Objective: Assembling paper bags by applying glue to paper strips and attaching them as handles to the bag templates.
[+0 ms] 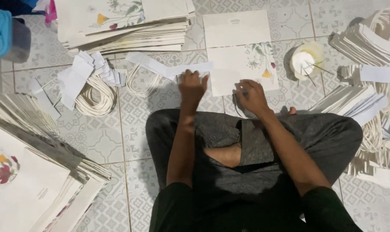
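Head view: left hand [192, 88] on paper strips [169, 68], glue tub [306, 60] beside right hand [251, 97]

The left hand [192, 87] covered whatever its fingertips pinched at the white paper strip [169, 68], so the grip couldn't be read. The right hand [251, 97] hid the near edge of the flowered paper bag [242, 64]. The bag stack [27, 180] at lower left ran off the frame. The sticks in the glue tub [306, 60] were too small to identify.
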